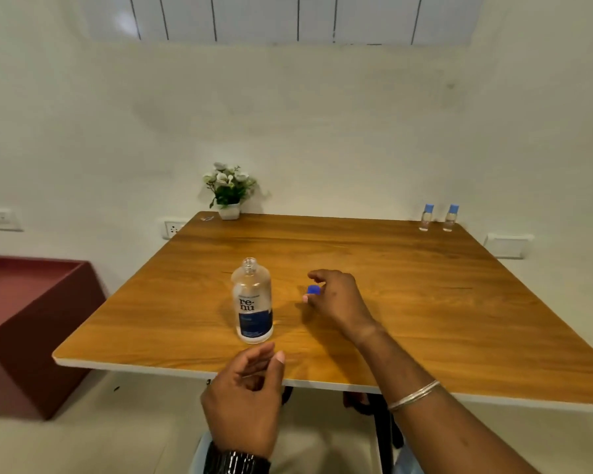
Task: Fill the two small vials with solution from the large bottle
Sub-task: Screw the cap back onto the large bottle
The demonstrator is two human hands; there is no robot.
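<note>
The wooden table fills the middle of the frame. The large bottle stands upright and uncapped at lower centre, its long axis vertical. The right hand, just right of the bottle, pinches a small blue cap between its fingertips. The left hand, at bottom centre just in front of the bottle, hangs loosely curled and holds nothing. The two small vials stand capped at the upper right, well apart from both hands; the right hand is nearer them, so it likely reaches there next.

Two vials, one bottle, one cap.
</note>
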